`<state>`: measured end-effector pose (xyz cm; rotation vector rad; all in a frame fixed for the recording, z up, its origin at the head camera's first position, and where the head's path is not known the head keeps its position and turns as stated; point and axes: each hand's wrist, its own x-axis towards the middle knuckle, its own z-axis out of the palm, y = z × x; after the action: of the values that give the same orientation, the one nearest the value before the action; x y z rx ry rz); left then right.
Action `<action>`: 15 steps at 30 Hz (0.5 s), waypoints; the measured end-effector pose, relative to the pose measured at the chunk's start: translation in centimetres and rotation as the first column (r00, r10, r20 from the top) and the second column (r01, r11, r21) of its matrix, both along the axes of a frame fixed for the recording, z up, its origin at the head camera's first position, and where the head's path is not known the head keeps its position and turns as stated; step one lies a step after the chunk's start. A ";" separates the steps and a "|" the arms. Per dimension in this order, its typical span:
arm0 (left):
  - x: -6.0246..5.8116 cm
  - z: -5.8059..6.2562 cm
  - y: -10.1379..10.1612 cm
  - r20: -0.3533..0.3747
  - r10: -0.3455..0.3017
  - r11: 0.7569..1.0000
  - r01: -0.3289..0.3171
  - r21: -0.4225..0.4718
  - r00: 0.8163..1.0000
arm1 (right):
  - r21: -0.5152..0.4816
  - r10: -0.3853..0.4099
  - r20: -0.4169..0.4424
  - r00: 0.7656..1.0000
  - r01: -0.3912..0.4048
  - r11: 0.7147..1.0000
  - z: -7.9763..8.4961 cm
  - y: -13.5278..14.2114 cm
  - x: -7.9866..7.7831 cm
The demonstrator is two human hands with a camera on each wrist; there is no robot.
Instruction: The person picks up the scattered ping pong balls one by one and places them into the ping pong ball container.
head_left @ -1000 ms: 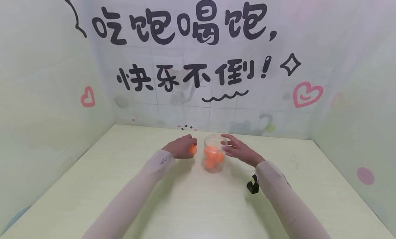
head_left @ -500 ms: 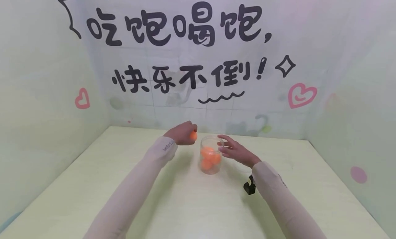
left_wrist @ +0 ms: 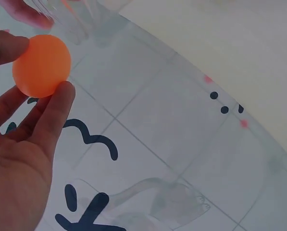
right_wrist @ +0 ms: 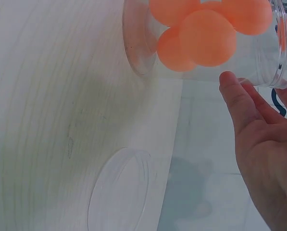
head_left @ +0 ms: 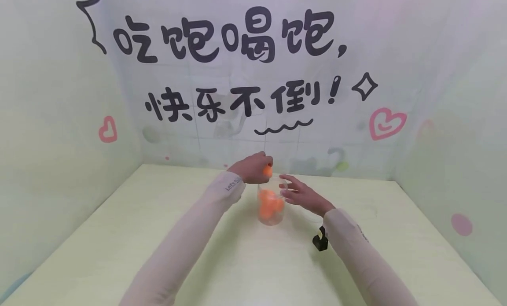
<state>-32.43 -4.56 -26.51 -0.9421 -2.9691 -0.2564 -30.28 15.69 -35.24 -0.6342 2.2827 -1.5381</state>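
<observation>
My left hand (head_left: 252, 167) pinches an orange ping-pong ball (left_wrist: 42, 66) between thumb and fingertips. In the head view this ball appears just above the mouth of a clear jar (head_left: 271, 219). The jar stands upright on the table, with several orange balls (right_wrist: 208, 38) inside it. At the jar's right side, my right hand (head_left: 306, 196) holds it near the rim, thumb on the near side and fingers reaching around the neck. Part of those fingers is hidden behind the jar in the right wrist view.
A clear round lid (right_wrist: 119, 192) lies flat on the pale table (head_left: 253, 266), to the right of the jar. Printed fabric walls (head_left: 222, 143) enclose the table at the back and both sides. A black clip-like piece (head_left: 320, 240) hangs by the right sleeve.
The left hand has risen and moved right with the ball, from beside the jar to above its mouth. The right hand has stayed at the rim.
</observation>
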 end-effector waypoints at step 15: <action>0.9 -1.3 3.0 0.036 -0.056 0.998 0.056 -0.013 0.998 | 0.003 -0.033 0.017 0.999 0.033 0.999 0.2 -0.1 0.2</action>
<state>-31.54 -1.59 -27.82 -1.0346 -2.9831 -0.2563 -30.06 15.60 -35.04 -0.5837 2.2931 -1.5492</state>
